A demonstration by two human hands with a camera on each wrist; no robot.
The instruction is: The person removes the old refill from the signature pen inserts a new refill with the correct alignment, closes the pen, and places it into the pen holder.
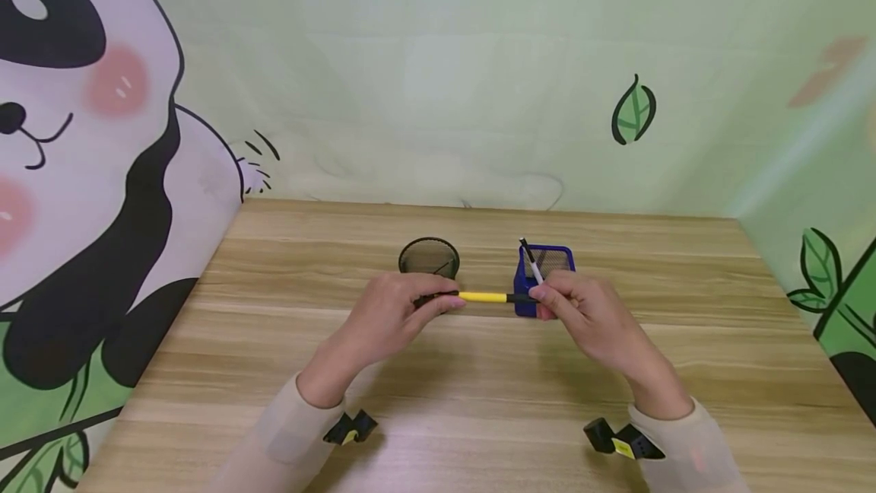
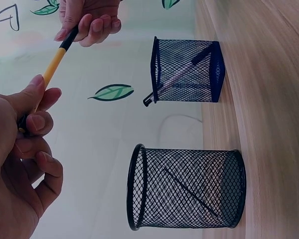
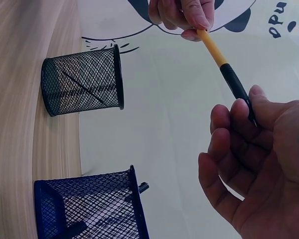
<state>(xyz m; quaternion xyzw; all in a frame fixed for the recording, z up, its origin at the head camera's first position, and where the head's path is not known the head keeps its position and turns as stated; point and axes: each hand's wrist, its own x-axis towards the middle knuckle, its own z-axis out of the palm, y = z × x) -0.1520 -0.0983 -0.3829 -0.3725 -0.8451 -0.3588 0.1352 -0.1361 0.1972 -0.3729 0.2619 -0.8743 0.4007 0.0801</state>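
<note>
A yellow pen (image 1: 484,297) with black ends lies level between my hands, raised above the table. My left hand (image 1: 386,318) pinches its left end between thumb and fingers, which hide part of that end. At the other side, my right hand (image 1: 598,318) holds the black section between thumb and fingertips. Behind the right hand is a blue square mesh pen holder (image 2: 187,50), where a white pen with black ends (image 2: 175,79) leans. A round black mesh pen holder (image 3: 84,55) stands behind the left hand, with a thin dark line showing through its mesh.
The wooden table (image 1: 465,417) runs back to a pale green wall covering (image 1: 438,97) with a panda and leaves printed on it. Both holders stand toward the table's back. A small black device (image 1: 350,427) sits at each wrist.
</note>
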